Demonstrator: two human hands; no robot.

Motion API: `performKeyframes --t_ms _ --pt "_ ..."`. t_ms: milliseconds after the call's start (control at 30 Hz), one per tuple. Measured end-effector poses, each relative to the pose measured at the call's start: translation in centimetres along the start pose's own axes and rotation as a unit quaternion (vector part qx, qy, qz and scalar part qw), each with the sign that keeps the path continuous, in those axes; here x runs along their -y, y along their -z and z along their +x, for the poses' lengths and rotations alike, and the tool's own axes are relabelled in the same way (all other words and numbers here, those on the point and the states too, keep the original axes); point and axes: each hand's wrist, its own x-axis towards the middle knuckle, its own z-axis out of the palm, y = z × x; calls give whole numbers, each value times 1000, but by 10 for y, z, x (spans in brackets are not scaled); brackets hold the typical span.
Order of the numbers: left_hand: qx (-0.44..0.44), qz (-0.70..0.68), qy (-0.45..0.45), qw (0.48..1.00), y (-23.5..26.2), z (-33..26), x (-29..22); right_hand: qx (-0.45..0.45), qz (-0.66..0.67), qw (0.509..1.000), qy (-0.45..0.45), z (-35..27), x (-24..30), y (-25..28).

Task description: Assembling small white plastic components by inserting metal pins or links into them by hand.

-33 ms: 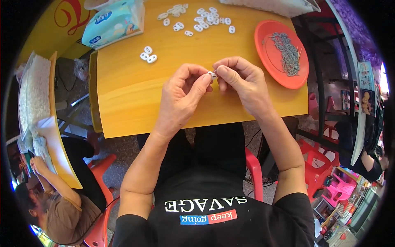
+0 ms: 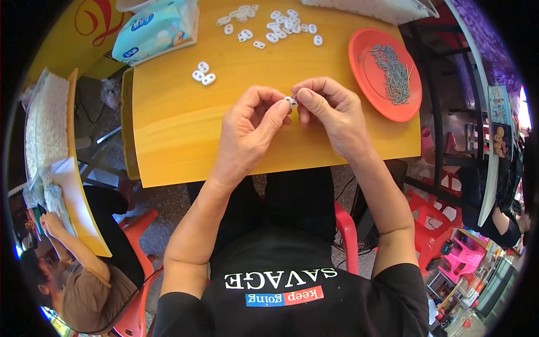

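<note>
My left hand (image 2: 252, 126) pinches a small white oval plastic piece with two holes (image 2: 291, 101) between thumb and fingers, above the yellow table. Close against it, the thumb and forefinger of my right hand (image 2: 331, 115) are pressed together at the piece's right end. Whatever they grip is too small and covered to make out. To the right, a red plate (image 2: 365, 84) bears a heap of small grey metal screws or pins (image 2: 392, 76). Three like white pieces (image 2: 204, 74) lie together at the left, and several more (image 2: 287, 23) are scattered at the far side.
A blue tissue pack (image 2: 154, 33) stands at the table's (image 2: 174, 135) far left corner. A clear bag of white pieces (image 2: 373, 10) lies along the far edge. At the left, a person (image 2: 84, 281) works at another table (image 2: 84, 208). Red chairs (image 2: 435, 216) stand to the right.
</note>
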Motion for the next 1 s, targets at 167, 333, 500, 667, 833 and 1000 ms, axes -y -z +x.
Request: performKeyframes --t_ms 167,333,500,667,833,1000 --pt "10 -11 -10 1000 2 0 3 -8 11 1000 -7 -2 -5 0" --pt "28 -13 -1 1000 4 -1 4 -6 6 1000 -1 -4 -4 -4" --pt "19 -2 -10 1000 1 0 2 -8 -3 1000 1 -3 -2 -6" --pt "9 -5 -20 1000 1 0 4 1 -36 999 17 -3 0 -6" --pt "-2 6 -19 1000 2 0 5 -10 -82 996 43 -3 2 -9" --pt "-2 17 -26 1000 -1 0 7 -30 -66 997 30 -5 2 -11"
